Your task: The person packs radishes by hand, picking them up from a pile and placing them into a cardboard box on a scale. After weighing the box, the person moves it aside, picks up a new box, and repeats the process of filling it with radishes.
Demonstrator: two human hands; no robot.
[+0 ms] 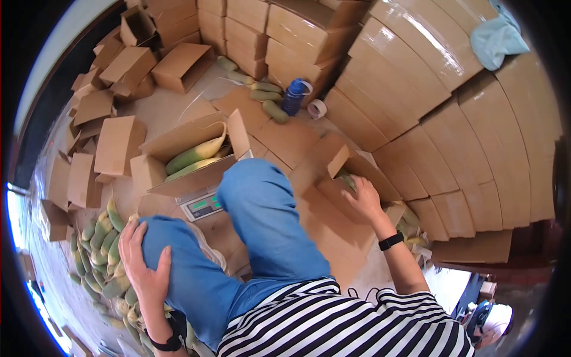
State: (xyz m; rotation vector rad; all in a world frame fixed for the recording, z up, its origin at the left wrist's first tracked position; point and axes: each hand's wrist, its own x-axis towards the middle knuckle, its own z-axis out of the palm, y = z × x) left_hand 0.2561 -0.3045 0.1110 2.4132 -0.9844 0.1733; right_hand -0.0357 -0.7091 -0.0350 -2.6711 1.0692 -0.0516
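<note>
A radish [345, 179] lies at ten o'clock from the nearer right hand [364, 200], long axis seemingly ten-to-four; grip unclear. The left hand [145, 262] rests open.

striped shirt [333, 321], blue trousers [262, 202]

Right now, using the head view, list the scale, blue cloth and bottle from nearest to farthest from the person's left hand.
Starting from the left hand:
1. Scale: low, just ahead and to the right.
2. Bottle: farther forward, right of the scale.
3. Blue cloth: high up, at the far right.
</note>
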